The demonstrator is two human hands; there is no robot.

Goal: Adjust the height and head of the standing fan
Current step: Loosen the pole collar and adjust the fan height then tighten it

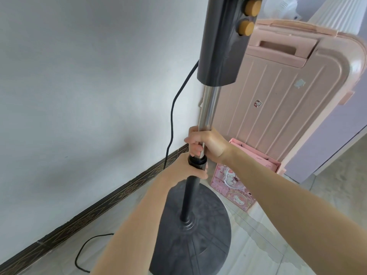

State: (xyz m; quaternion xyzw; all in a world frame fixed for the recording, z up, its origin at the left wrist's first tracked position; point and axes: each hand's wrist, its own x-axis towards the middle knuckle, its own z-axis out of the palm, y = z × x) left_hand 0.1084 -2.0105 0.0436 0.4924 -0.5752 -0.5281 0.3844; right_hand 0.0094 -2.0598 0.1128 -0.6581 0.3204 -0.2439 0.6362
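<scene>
A view from above looks down a standing fan (210, 108) that stands on a tiled floor (297, 225) close to a white wall (89, 86). Only the stand shows; the fan head is out of view above. One round dark base (190, 235) sits on the floor. One black lower tube (189, 195) rises from its centre to one black collar (197, 162). One shiny metal inner pole (209, 108) comes out of the collar and runs up into a dark grey control housing (220, 42), which carries two round tan knobs (246, 27), one above the other.

Two bare hands hold the stand. The left hand (188, 167) wraps the collar, fingers curled round it. The right hand (204, 142) grips the metal pole just above the collar, fingers and thumb closed tightly round it. The two hands nearly touch.

One black power cord (171, 120) hangs from the housing along the wall and loops on the floor at the left. A dark patterned skirting strip (99, 207) runs along the foot of the wall.

Behind the fan stands one large pink ribbed panel with a handle slot (278, 92), bearing two small stickers. At its foot are one pink flat box (258, 155) and one pink cartoon-cat gift bag (232, 187), near the base.
</scene>
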